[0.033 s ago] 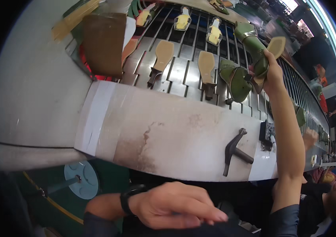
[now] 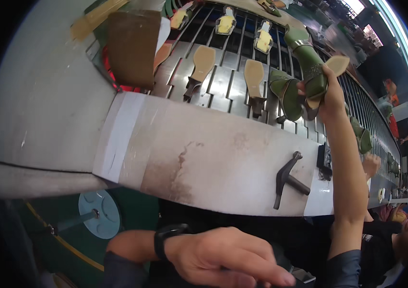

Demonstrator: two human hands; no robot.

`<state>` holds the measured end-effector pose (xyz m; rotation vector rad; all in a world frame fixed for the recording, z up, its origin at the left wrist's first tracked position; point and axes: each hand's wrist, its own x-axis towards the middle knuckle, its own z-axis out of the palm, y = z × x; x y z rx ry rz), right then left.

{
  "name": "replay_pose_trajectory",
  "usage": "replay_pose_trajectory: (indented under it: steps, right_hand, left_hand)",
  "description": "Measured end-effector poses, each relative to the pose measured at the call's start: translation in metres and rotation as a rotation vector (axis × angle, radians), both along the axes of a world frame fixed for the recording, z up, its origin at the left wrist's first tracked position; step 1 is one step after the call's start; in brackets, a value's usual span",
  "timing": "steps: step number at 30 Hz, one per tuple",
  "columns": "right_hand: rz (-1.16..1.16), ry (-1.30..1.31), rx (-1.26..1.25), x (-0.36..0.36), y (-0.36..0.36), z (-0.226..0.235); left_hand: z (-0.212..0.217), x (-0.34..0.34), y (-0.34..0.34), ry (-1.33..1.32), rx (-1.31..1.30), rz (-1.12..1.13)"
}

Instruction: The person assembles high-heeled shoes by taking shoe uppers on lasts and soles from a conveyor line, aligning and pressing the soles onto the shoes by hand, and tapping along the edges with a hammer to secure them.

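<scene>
While the right hand point(image 2: 331, 100) grips 1 green shoe point(image 2: 308, 58) (plus 1 sole point(image 2: 337, 66)), the left hand point(image 2: 225, 257) hangs half-open.

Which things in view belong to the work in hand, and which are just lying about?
Apparently part of the work:
- green shoe in the right hand, tan sole against it
- heeled sole pieces on the slatted conveyor

Apparently lying about:
- hammer on the bench
- round blue stool
</scene>
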<state>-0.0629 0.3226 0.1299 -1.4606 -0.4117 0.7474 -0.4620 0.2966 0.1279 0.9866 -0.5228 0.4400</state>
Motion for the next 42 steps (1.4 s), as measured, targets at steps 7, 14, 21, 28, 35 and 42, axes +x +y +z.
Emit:
replay_pose_trajectory:
  steps: [7,14,21,28,35,42]
  right_hand:
    - [0.263,0.490,0.019,-0.206,-0.102,-0.075]
    - [0.285,0.042,-0.149,-0.244,-0.112,-0.092]
    - [0.261,0.228,0.089,-0.194,-0.112,-0.090]
    - [-0.149,-0.728,-0.120,-0.181,-0.118,-0.099]
    - [0.119,-0.142,0.287,-0.238,-0.107,-0.097]
    - [0.153,-0.065,0.005,-0.234,-0.094,-0.099]
  left_hand:
    - [0.018,-0.016,-0.078,-0.382,-0.461,-0.217]
    - [0.010,-0.036,-0.098,-0.393,-0.413,-0.270]
    - [0.005,-0.053,-0.114,-0.243,-0.404,-0.299]
    - [-0.031,-0.056,-0.061,0.222,0.553,0.804]
    - [-0.120,-0.042,-0.030,0.830,0.869,1.344]
    - [-0.114,-0.050,-0.022,0.805,0.976,1.345]
